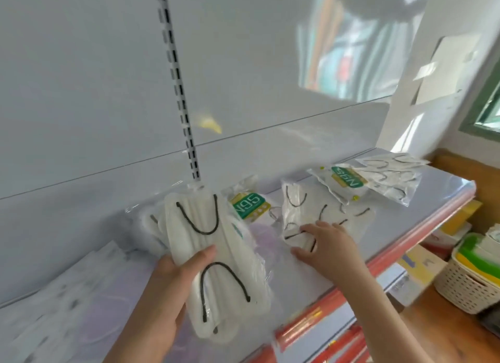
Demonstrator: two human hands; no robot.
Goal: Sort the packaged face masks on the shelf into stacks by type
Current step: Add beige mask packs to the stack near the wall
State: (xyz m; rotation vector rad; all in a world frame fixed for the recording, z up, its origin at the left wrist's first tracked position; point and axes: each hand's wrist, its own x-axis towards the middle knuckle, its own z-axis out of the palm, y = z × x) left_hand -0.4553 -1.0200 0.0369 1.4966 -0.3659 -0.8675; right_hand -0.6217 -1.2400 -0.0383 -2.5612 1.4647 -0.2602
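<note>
The clear-wrapped bundle of white pleated face masks with black ear loops [216, 268] is raised above the pale lavender shelf surface [297, 276], gripped by the left hand [173, 287], thumb over the front and fingers behind. Judgement: it is held up as the collecting stack for this type, with its loops facing the wearer for comparison.

The right hand [324, 243] lies fingers spread on a loose heap of similar white masks with black loops in clear wrappers [319, 214] at mid-shelf. It presses on the packets; whether any is actually pinched cannot be told. Judgement: the next matching packet is being gathered.

A green-and-yellow N95-labelled packet [249, 204] lies just behind the held bundle. A second N95 packet [347, 180] lies further right, overlapping another clear packet of black-looped masks [392, 177] near the shelf's right end. The two types are not yet separated.

Blurred white packets [67, 281] lie at the shelf's left. A slotted metal upright [180, 97] rises behind. A white woven basket [470, 284] stands below right, clear of the work. Nothing blocks either hand; the slippery overlapping wrappers are the likely hindrance.
</note>
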